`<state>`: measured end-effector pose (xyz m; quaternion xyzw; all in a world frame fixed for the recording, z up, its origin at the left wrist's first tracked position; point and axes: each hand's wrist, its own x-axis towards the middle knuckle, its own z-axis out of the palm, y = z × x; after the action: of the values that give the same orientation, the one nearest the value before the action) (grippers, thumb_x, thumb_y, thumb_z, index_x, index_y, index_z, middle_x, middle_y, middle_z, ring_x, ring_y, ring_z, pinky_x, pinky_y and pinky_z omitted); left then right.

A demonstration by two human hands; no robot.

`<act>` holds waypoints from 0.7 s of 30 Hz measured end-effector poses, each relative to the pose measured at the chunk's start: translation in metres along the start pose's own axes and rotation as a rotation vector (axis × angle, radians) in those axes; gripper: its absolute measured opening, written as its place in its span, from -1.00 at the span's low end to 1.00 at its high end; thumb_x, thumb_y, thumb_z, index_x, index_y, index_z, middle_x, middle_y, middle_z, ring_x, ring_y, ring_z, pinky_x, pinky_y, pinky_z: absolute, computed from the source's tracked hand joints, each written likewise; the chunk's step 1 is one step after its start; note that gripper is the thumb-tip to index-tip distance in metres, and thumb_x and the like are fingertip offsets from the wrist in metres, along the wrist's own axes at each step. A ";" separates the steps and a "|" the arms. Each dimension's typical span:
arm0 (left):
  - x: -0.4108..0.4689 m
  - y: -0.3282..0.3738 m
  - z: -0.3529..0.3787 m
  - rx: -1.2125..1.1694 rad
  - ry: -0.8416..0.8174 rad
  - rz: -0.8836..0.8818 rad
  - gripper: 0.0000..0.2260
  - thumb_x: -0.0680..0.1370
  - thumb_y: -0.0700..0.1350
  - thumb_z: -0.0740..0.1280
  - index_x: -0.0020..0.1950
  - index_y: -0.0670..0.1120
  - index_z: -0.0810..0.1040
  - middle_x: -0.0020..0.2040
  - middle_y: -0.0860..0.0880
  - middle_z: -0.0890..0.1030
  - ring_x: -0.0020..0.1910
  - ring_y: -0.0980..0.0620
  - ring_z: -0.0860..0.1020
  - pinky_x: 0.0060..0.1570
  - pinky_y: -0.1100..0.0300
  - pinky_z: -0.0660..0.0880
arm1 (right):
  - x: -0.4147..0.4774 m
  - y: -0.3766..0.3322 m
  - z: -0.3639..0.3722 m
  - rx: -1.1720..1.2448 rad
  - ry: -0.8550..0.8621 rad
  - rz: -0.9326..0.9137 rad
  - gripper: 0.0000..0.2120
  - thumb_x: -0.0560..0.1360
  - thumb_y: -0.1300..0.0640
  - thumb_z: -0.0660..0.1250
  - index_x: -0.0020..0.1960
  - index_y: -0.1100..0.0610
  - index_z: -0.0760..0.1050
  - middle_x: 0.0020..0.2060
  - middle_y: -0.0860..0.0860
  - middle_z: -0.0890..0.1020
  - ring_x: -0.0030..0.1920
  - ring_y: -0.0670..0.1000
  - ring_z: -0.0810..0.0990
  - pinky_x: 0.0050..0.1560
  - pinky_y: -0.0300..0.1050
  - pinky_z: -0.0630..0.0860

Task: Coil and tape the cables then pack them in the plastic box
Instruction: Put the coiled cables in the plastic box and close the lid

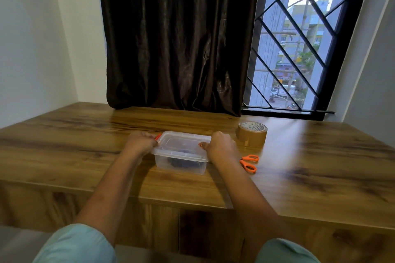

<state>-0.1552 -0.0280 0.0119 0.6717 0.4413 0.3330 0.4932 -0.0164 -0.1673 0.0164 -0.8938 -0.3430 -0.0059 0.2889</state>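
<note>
We are at the packing end of the task: the clear rectangular plastic box (181, 152) stands about midway between the back edge and the near edge of the brown wood-grain worktop (85, 134), and the dark coiled cables (181, 164) lie inside it, showing dimly through the front wall. The clear flat lid (183, 140) sits on top, and it looks level to us. Our left hand (140, 142) has its fingers curled over the left end of the box at the small orange clip (158, 136), and our right hand (220, 147) is curled the same way over the right end, where a second fleck of orange shows at the thumb. We cannot tell whether either clip is already snapped down. The brown roll of packing tape (252, 134) stands behind and to the right of the box, toward the back edge. The orange-handled scissors (249, 162) lie just beside the right hand. We judge that coiling and taping are done and closing is the step in hand. The next move calls for pressing both clips home evenly while the box is held flat against the worktop, so the lid does not lift at one end.
</note>
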 end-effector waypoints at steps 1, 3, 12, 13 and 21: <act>0.000 -0.001 0.001 0.028 0.013 0.020 -0.82 0.47 -0.30 0.35 0.06 -0.17 0.55 -0.05 -0.12 0.55 -0.17 0.00 0.49 -0.15 0.12 0.45 | -0.002 -0.002 0.001 -0.055 0.019 -0.003 -0.74 0.54 -0.03 0.31 -0.21 0.13 0.43 -0.33 0.00 0.48 -0.34 -0.03 0.46 -0.43 -0.18 0.30; 0.001 -0.001 0.004 0.073 0.031 0.044 -0.82 0.48 -0.29 0.35 0.08 -0.16 0.56 -0.07 -0.10 0.53 -0.13 -0.01 0.48 -0.10 0.10 0.44 | -0.005 -0.008 0.001 -0.173 0.062 -0.012 -0.80 0.56 0.04 0.28 -0.15 0.14 0.49 -0.36 0.01 0.45 -0.38 -0.02 0.43 -0.46 -0.16 0.28; 0.001 -0.011 0.007 0.151 0.073 0.094 -0.81 0.50 -0.22 0.35 0.11 -0.14 0.56 -0.02 -0.11 0.58 -0.03 -0.08 0.55 -0.03 0.02 0.53 | -0.011 -0.026 -0.002 -0.418 0.142 -0.106 -0.86 0.48 0.31 0.28 -0.23 0.15 0.47 -0.34 0.03 0.45 -0.35 0.02 0.40 -0.46 -0.14 0.25; 0.000 -0.012 0.007 0.121 0.074 0.091 -0.82 0.50 -0.21 0.35 0.09 -0.14 0.56 -0.03 -0.11 0.58 -0.04 -0.08 0.55 -0.05 0.02 0.54 | -0.011 -0.026 -0.003 -0.411 0.151 -0.116 -0.87 0.48 0.31 0.29 -0.22 0.16 0.48 -0.33 0.03 0.45 -0.36 0.01 0.39 -0.48 -0.15 0.24; -0.035 -0.020 0.013 -0.248 0.210 0.062 -0.77 0.54 -0.05 0.33 0.13 -0.12 0.56 0.02 -0.11 0.59 -0.03 -0.08 0.56 -0.12 0.04 0.54 | -0.010 0.007 -0.014 0.226 0.088 0.042 -0.77 0.58 0.08 0.24 -0.20 0.17 0.40 -0.24 0.03 0.46 -0.28 -0.02 0.43 -0.34 -0.16 0.30</act>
<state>-0.1625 -0.0624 -0.0115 0.5807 0.4249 0.4683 0.5128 -0.0164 -0.1851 0.0227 -0.8615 -0.3095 -0.0003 0.4026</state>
